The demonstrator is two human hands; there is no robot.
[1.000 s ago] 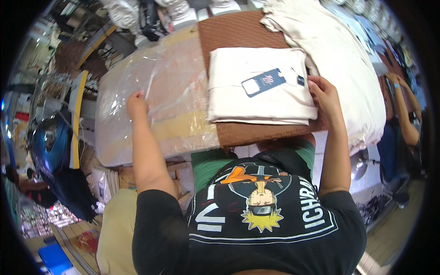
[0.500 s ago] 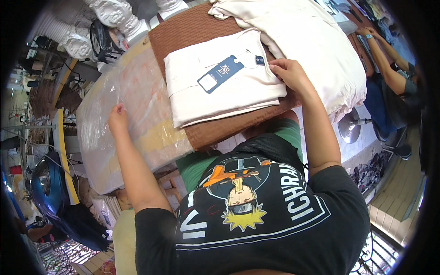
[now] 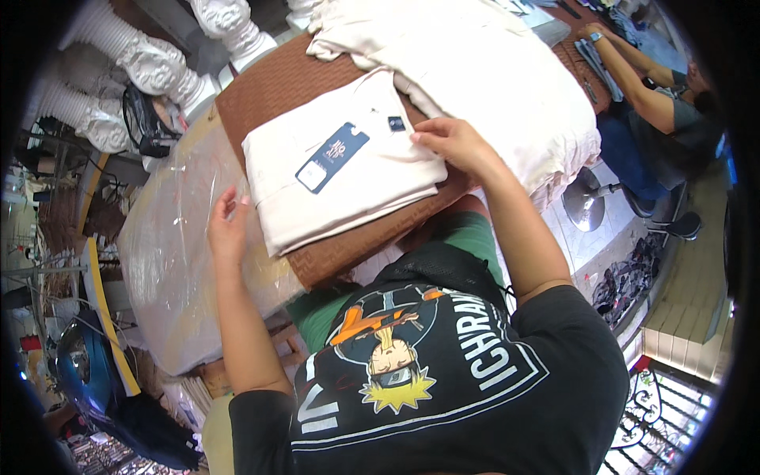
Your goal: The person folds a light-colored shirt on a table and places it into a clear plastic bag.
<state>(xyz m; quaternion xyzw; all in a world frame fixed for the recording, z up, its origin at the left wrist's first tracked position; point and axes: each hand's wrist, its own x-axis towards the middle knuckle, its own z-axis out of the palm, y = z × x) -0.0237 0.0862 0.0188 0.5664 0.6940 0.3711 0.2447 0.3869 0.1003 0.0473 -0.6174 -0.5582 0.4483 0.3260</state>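
Observation:
A folded off-white shirt lies on a brown textured cloth. On top of it rests a dark blue hang tag, and a small dark label shows at its neckline. My right hand pinches the neckline edge beside that label, thumb and fingertips together. Just off the shirt's left side, my left hand hovers over plastic-wrapped goods with its fingers apart, holding nothing.
A heap of loose off-white garments covers the far right. Clear plastic wrap spreads at left. White ornate columns stand at the far left. Another person's arm works at upper right, near a round metal base.
My left hand has come right, closer to the shirt, and its fingers have spread. My right hand stays at the neckline. The whole view has shifted, so the shirt appears lower and further left.

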